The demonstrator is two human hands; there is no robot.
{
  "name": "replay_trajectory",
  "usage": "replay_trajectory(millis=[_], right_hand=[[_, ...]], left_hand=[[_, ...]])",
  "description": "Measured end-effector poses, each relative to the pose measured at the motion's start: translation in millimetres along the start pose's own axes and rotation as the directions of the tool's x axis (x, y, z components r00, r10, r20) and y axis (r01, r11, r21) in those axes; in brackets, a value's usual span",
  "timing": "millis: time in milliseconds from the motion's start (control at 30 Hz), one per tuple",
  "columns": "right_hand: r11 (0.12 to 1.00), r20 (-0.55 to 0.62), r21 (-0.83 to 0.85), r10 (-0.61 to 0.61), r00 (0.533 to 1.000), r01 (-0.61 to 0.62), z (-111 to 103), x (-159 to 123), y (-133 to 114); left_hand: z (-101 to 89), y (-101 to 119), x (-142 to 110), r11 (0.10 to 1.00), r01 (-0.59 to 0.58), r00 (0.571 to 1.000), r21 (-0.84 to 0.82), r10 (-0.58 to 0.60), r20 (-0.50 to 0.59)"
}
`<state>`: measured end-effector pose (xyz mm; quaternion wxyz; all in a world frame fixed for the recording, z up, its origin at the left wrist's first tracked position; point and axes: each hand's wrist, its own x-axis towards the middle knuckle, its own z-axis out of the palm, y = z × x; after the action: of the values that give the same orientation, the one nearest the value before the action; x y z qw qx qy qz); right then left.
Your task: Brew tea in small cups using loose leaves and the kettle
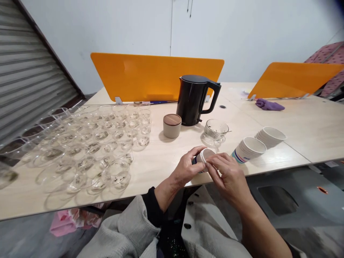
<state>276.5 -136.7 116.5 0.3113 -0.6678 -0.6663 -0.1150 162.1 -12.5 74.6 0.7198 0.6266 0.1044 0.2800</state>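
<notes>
Near the table's front edge, my left hand (pixel 188 164) is wrapped around a paper cup (pixel 206 154), perhaps more than one nested, with a white rim and a dark side. The cup tilts slightly, its mouth facing up. My right hand (pixel 228 172) pinches the rim from the right side, and its fingers hide part of the cup. Just beyond my right hand stand two stacks of white paper cups; the nearer stack (pixel 248 149) has blue and red stripes, and the farther stack (pixel 271 136) sits behind it.
A black electric kettle (pixel 192 102) stands behind a lidded canister (pixel 172 126). Right of them is a ribbed glass cup (pixel 215 129) on a saucer. Many clear cups with bits of dark leaf (pixel 94 147) crowd the left side. A purple cloth (pixel 269 105) lies near orange dividers (pixel 158 77).
</notes>
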Motion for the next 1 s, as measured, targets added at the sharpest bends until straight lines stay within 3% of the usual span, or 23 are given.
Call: replay_trajectory(millis=[167,400,633,767,900,1000], right_hand=[[0.992,-0.072,-0.117,-0.046,0.996,0.038,5.8,2.7,-7.8],[0.979,-0.140,-0.184,-0.111,0.984,0.084,11.0,5.0,-18.4],[0.972,-0.280,-0.219,-0.148,0.948,0.086,-8.4,15.3,-15.4],[0.974,-0.305,-0.210,-0.150,0.940,0.087,-14.4,18.4,-10.0],[0.980,-0.403,-0.184,-0.145,0.904,0.075,-26.3,19.2,-3.5],[0.992,-0.470,-0.126,-0.059,0.881,-0.001,-38.2,17.6,2.0]], left_hand=[[0.6,4.7,-0.2,0.998,-0.021,0.998,0.055,0.025,-0.062],[-4.0,7.8,-0.9,0.999,-0.029,0.997,0.033,0.031,-0.070],[-13.1,0.4,-0.4,0.999,-0.038,0.993,0.031,0.041,-0.113],[-14.3,0.6,1.8,0.985,-0.088,0.985,0.150,0.109,-0.134],[-14.3,6.4,-0.4,0.956,-0.121,0.981,0.269,0.157,-0.117],[-16.4,8.0,-6.0,0.927,-0.139,0.980,0.348,0.179,-0.086]])
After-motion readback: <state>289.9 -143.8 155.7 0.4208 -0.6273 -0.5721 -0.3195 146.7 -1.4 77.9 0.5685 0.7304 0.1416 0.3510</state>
